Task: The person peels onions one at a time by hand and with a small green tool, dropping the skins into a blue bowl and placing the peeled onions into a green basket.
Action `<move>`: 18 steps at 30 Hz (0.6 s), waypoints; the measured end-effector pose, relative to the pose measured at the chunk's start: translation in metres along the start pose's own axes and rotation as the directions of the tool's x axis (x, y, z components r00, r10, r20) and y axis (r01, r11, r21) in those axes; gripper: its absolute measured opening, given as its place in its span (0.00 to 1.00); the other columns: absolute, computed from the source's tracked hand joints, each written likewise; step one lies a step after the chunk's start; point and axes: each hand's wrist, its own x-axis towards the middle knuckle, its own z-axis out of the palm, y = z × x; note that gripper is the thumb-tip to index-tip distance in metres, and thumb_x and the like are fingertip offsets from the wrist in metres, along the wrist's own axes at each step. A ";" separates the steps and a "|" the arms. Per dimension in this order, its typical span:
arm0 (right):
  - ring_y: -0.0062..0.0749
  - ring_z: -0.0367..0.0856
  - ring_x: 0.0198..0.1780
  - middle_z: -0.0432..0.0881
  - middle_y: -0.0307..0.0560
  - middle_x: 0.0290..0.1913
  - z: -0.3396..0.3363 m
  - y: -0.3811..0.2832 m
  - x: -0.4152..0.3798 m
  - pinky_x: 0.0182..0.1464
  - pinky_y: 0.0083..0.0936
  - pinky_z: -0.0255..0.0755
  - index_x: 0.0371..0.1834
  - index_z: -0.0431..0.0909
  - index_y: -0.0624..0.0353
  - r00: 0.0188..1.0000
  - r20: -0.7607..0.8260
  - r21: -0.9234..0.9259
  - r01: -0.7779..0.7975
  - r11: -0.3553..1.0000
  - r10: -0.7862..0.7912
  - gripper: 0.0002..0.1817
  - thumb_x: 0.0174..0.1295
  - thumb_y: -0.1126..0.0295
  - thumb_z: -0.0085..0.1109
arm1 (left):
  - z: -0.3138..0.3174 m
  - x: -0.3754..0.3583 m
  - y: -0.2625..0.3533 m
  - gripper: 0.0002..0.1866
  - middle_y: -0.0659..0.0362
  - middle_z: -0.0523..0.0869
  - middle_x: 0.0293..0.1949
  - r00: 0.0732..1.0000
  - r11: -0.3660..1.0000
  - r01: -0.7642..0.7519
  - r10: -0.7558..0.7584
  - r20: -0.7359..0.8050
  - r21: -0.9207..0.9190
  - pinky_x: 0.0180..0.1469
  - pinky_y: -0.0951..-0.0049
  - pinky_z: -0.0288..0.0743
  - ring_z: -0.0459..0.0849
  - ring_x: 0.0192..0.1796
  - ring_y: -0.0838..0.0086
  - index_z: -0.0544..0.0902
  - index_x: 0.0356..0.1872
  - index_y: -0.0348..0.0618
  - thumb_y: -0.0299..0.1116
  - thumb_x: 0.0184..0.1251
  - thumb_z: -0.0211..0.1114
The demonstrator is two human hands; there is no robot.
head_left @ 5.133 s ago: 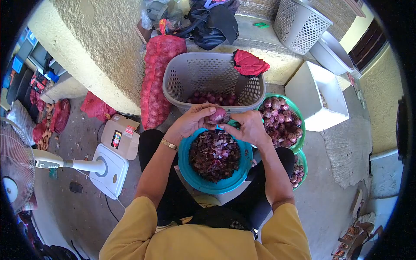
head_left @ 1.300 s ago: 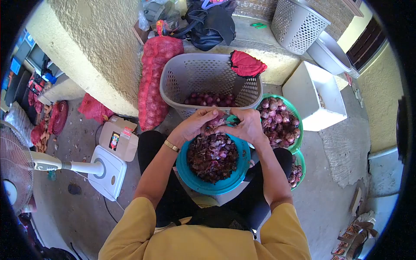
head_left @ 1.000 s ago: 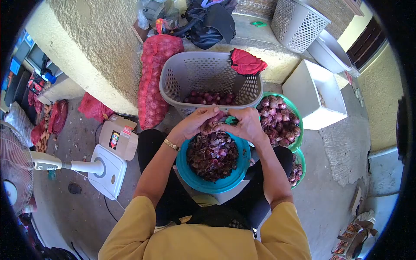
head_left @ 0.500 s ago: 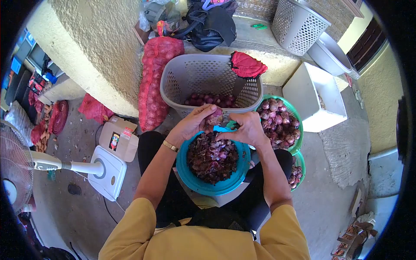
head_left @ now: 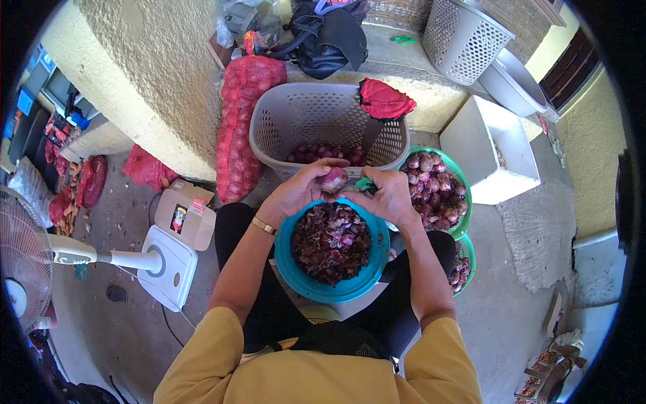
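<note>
My left hand point(head_left: 308, 188) has its fingers closed round a red onion point(head_left: 334, 179), whose skin is partly off. Beside the onion, my right hand point(head_left: 387, 195) grips what looks like a small knife point(head_left: 365, 184) with a green handle; its blade is mostly hidden. Both hands are over the far rim of a blue basin point(head_left: 316, 291), which sits between my legs and holds dry onion skins point(head_left: 330, 246). Just beyond, a grey perforated basket point(head_left: 306, 108) has smooth red onions point(head_left: 326, 155) at its bottom.
Green baskets of unpeeled onions point(head_left: 441, 188) stand at my right, near a white box point(head_left: 494, 158). A full red mesh sack point(head_left: 245, 128) leans against the pillar. At left are a fan point(head_left: 81, 250) and a cardboard box point(head_left: 185, 215). A red cloth point(head_left: 387, 99) hangs on the basket rim.
My hands have drawn closer together at the onion. More of its smooth purple and pale surface shows now, and the pile of skins in the basin looks slightly different.
</note>
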 end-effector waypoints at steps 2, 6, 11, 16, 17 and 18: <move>0.45 0.81 0.22 0.80 0.48 0.19 -0.002 -0.005 0.002 0.27 0.36 0.74 0.29 0.81 0.57 0.997 -0.067 0.033 -0.042 0.999 0.045 0.25 0.44 0.46 0.77 | -0.004 0.000 0.000 0.24 0.58 0.82 0.52 0.999 1.000 -0.003 0.003 0.048 0.012 0.51 0.67 0.78 0.82 0.50 0.72 0.72 0.63 0.43 0.44 0.72 0.55; 0.44 0.81 0.21 0.79 0.47 0.17 -0.004 -0.006 0.003 0.26 0.35 0.73 0.25 0.78 0.56 0.995 -0.058 -0.027 -0.080 0.996 0.078 0.28 0.40 0.44 0.79 | -0.003 0.001 0.000 0.19 0.58 0.81 0.49 0.987 0.999 -0.013 0.018 0.159 -0.031 0.54 0.69 0.77 0.81 0.51 0.73 0.74 0.58 0.42 0.40 0.72 0.56; 0.45 0.80 0.20 0.77 0.48 0.16 -0.002 -0.002 0.001 0.24 0.36 0.73 0.22 0.75 0.56 0.986 -0.132 -0.075 -0.115 0.991 0.104 0.31 0.37 0.41 0.79 | -0.001 0.003 -0.005 0.20 0.58 0.81 0.50 0.991 0.998 -0.012 0.019 0.133 -0.054 0.58 0.66 0.74 0.80 0.53 0.72 0.73 0.59 0.43 0.40 0.71 0.57; 0.45 0.80 0.20 0.76 0.48 0.16 0.003 0.002 0.001 0.24 0.37 0.72 0.21 0.75 0.56 0.976 -0.201 -0.048 -0.089 0.995 0.078 0.31 0.36 0.41 0.79 | -0.003 0.007 -0.012 0.21 0.57 0.80 0.52 0.981 0.994 -0.089 0.099 0.164 -0.064 0.64 0.64 0.69 0.77 0.58 0.70 0.72 0.60 0.44 0.40 0.70 0.58; 0.45 0.80 0.20 0.76 0.48 0.16 0.003 0.002 0.000 0.24 0.37 0.72 0.21 0.75 0.56 0.974 -0.218 -0.035 -0.076 0.997 0.066 0.31 0.37 0.41 0.79 | -0.001 0.006 -0.012 0.21 0.57 0.80 0.53 0.978 0.990 -0.120 0.130 0.161 -0.072 0.64 0.64 0.69 0.77 0.58 0.70 0.72 0.60 0.44 0.40 0.70 0.58; 0.45 0.80 0.20 0.76 0.48 0.16 0.004 0.001 0.001 0.24 0.37 0.72 0.21 0.75 0.56 0.974 -0.218 -0.035 -0.076 0.997 0.066 0.31 0.37 0.41 0.79 | 0.000 0.006 -0.012 0.21 0.57 0.79 0.54 0.974 0.986 -0.149 0.161 0.159 -0.080 0.64 0.64 0.68 0.77 0.58 0.70 0.72 0.60 0.44 0.40 0.69 0.57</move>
